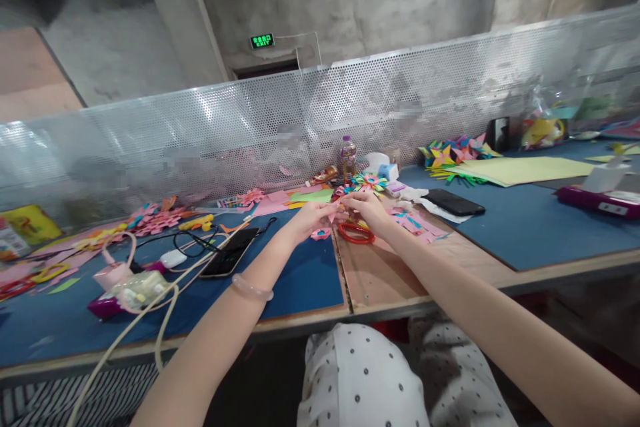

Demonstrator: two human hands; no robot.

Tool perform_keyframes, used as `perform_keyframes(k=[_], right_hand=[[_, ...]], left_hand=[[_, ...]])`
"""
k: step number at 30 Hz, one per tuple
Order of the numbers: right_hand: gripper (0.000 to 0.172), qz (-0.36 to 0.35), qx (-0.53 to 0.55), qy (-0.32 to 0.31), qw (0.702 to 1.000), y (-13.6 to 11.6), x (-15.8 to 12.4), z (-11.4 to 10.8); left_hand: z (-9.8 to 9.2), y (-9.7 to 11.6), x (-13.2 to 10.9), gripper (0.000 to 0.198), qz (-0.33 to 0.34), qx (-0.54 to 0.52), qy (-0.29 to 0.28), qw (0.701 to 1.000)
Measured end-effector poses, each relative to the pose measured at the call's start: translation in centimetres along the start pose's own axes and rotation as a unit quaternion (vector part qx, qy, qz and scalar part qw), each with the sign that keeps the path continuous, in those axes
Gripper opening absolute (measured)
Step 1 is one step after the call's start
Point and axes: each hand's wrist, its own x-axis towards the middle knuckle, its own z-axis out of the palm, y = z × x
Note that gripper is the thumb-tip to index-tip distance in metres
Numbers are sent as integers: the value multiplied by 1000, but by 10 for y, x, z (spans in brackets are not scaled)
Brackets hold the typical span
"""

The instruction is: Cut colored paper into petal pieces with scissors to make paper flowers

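My left hand and my right hand meet above the bare wooden strip of the table. Their fingers are closed around a small piece of pink paper, partly hidden by the fingers. Just beneath my right hand lie red-handled scissors, their blades out of sight. A small pink paper flower rests on the blue mat below my left hand. Behind the hands is a multicoloured paper flower. Pink and blue paper strips lie to the right, beside my right wrist.
Phones lie on both sides. Cables cross a power strip on the left. A bottle stands against the perforated metal screen. Yellow-green sheets and folded paper stars are at the right back.
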Motion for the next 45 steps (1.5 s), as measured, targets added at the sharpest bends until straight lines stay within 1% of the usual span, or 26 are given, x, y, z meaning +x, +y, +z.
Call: perform_keyframes(k=[3, 8, 12, 18, 21, 27, 31, 37, 41, 45], right_hand=[[21, 3, 0, 2, 1000, 1, 0, 0], [20, 1, 0, 2, 1000, -1, -1, 0], [18, -3, 4, 2, 1000, -3, -2, 1], [16, -3, 11, 15, 1000, -2, -1, 2], [16, 4, 13, 9, 1000, -2, -1, 1], [20, 19, 36, 7, 999, -4, -3, 2], [24, 9, 19, 2, 1000, -4, -3, 2], [22, -1, 3, 13, 1000, 0, 0, 0], [24, -9, -5, 10, 1000, 2, 1, 0], [25, -16, -20, 5, 1000, 3, 2, -1]], left_hand=[[0, 0, 0, 27, -1, 5, 4, 1000], [0, 0, 0, 28, -1, 4, -8, 1000], [1, 1, -1, 26, -1, 1, -5, 1000], [2, 1, 0, 31, -7, 0, -10, 1000], [1, 0, 0, 29, -6, 0, -5, 1000], [2, 1, -1, 25, -1, 2, 0, 1000], [3, 2, -1, 25, -7, 6, 6, 1000], [4, 3, -2, 30, -10, 0, 6, 1000], [3, 2, -1, 27, 4, 11, 10, 1000], [1, 0, 1, 27, 11, 3, 0, 1000]])
